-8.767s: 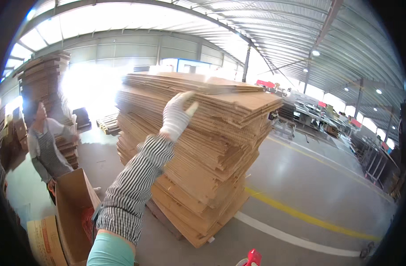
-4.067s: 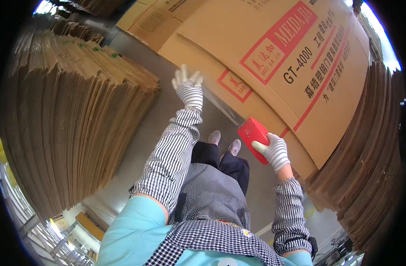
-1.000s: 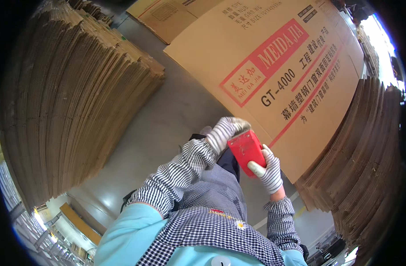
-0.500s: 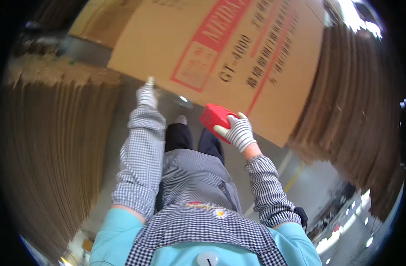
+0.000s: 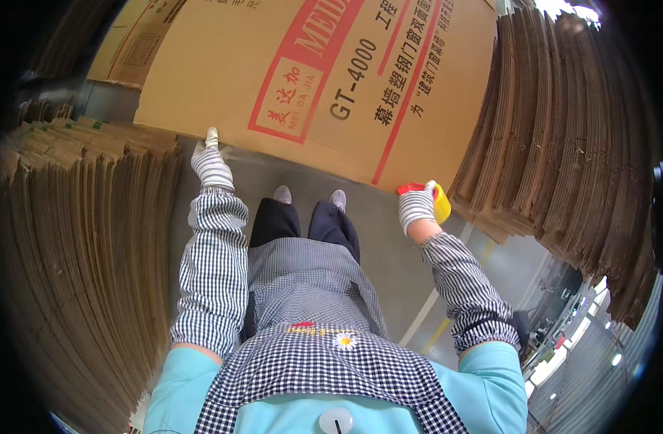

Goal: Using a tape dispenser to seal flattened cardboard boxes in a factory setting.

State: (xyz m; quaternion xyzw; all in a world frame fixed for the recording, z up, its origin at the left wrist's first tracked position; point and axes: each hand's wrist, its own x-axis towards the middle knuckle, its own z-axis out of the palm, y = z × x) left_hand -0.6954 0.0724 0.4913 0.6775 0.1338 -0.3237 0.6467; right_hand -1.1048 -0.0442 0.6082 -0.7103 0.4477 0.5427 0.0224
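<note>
A large flat brown cardboard sheet [image 5: 223,87] with red and black print spreads out in front of me. My left hand [image 5: 211,163], in a striped glove, grips its near edge at the left, thumb on top and fingers hidden beneath. My right hand [image 5: 418,205], gloved the same way, is at the sheet's near right part. It is closed round a red and yellow object [image 5: 442,205], mostly covered by the glove, so its exact kind does not show. Whether the right fingers also touch the sheet I cannot tell.
Tall stacks of folded cardboard rise on the left [image 5: 92,239] and on the right [image 5: 555,130]. Another printed carton [image 5: 139,47] lies beyond the sheet at the far left. Grey floor [image 5: 375,253] with painted lines shows around my feet.
The sheet has shifted a little left and away in the picture. My right hand has moved right with the red object, which has turned and now shows a yellow side. My left hand stays at the sheet's edge.
</note>
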